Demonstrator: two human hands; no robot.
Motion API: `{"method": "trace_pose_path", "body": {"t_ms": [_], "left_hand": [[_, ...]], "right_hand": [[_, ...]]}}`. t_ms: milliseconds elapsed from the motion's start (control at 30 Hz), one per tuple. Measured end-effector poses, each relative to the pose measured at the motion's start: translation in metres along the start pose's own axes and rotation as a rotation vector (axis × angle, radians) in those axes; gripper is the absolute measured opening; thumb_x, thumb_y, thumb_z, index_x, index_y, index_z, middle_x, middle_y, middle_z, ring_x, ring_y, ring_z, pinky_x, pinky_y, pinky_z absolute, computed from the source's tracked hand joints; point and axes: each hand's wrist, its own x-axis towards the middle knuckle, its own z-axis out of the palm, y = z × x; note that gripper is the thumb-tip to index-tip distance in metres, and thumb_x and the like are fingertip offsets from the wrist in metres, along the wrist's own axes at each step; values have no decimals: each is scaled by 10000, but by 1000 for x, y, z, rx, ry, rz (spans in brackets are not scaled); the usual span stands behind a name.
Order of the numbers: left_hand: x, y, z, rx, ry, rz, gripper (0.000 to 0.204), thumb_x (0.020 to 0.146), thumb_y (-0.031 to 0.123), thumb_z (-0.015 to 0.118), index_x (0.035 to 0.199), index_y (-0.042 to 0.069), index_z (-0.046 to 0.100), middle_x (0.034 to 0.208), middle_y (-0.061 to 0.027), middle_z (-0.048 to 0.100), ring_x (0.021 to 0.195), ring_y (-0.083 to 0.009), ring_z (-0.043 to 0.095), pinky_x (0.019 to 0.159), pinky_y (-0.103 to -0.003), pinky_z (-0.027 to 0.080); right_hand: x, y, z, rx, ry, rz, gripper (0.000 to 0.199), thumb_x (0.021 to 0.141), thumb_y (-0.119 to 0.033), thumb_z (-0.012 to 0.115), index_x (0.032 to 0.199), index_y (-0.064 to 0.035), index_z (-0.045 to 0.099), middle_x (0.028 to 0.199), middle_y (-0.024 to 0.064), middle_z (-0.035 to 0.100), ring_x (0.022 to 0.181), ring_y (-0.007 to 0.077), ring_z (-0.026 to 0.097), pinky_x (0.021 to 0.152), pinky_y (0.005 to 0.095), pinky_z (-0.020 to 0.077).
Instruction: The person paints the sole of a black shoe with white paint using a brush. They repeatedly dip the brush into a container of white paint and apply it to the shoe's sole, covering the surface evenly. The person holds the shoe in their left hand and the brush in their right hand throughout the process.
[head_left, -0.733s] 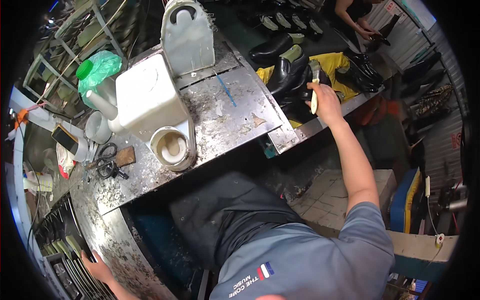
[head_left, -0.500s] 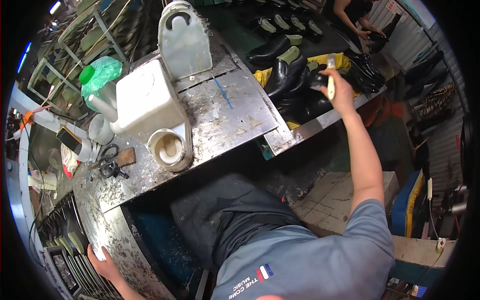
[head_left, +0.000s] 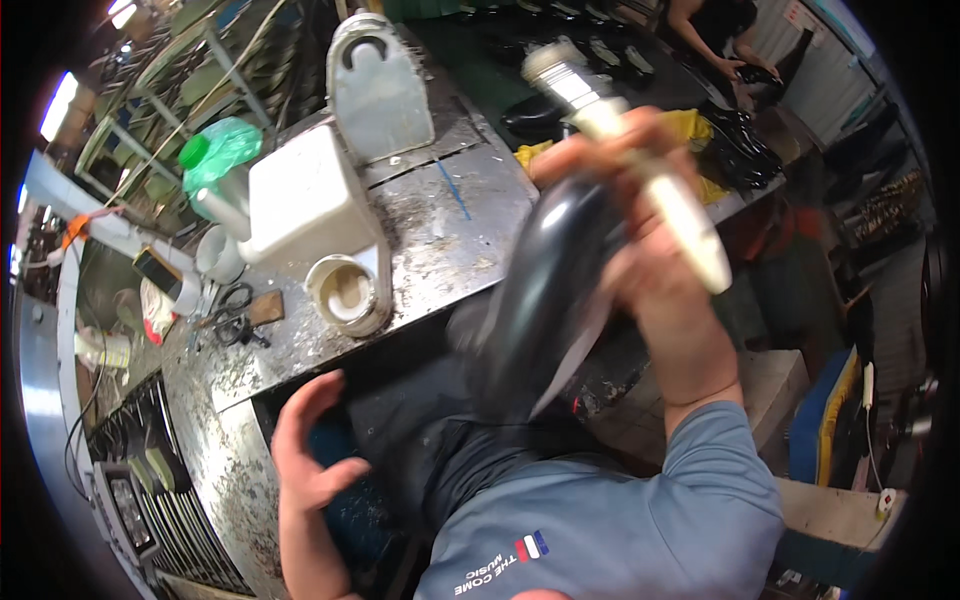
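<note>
My right hand (head_left: 645,262), smeared by motion, grips a glossy black shoe (head_left: 545,290) and a brush (head_left: 690,225) together. The brush has a pale handle, and its bristle end points up and to the left. The shoe hangs down toward my lap with its lower end blurred. To the left of the shoe my left hand (head_left: 312,445) is raised in front of the bench edge, fingers apart and nothing in it. A white pot (head_left: 345,295) with off-white contents sits on the bench, joined to a large white container (head_left: 300,195).
A stained metal bench (head_left: 440,250) carries scissors (head_left: 235,310) and a green-capped bottle (head_left: 195,152). Behind my right hand is a yellow-lined tray (head_left: 690,125) beside black shoes (head_left: 740,150). Another person's hands (head_left: 735,65) hold a black item at the back right.
My right hand has come back from the tray toward me, bringing a black shoe along with the brush. My left hand has lifted from the left side of the bench and moved right.
</note>
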Motion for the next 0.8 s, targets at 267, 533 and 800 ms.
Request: {"method": "trace_pose_path", "body": {"t_ms": [267, 533, 800], "left_hand": [[-8, -15, 37, -731, -567, -286, 932, 554, 229, 1030, 1329, -43, 588, 1288, -175, 650, 1210, -306, 622, 1020, -437, 482], [-106, -71, 35, -1102, -148, -311, 1297, 414, 152, 1067, 1531, 9, 424, 1402, -277, 590, 1284, -381, 605, 1061, -506, 506], [-147, -79, 39, -1055, 115, -340, 1440, 411, 197, 1076, 1600, 62, 274, 1337, -311, 614, 1201, -395, 667, 984, -513, 581]], "right_hand": [[-12, 87, 106, 332, -381, 488, 705, 862, -1, 821, 1394, -117, 373, 1425, 192, 574, 1132, 148, 627, 947, 316, 542], [16, 127, 81, -499, -292, 421, 299, 958, -325, 760, 1124, -78, 732, 856, 120, 750, 736, 212, 736, 692, 315, 557], [41, 155, 66, -1032, -462, 49, 132, 833, -233, 797, 905, -124, 777, 849, 95, 749, 773, 309, 717, 673, 395, 570]]}}
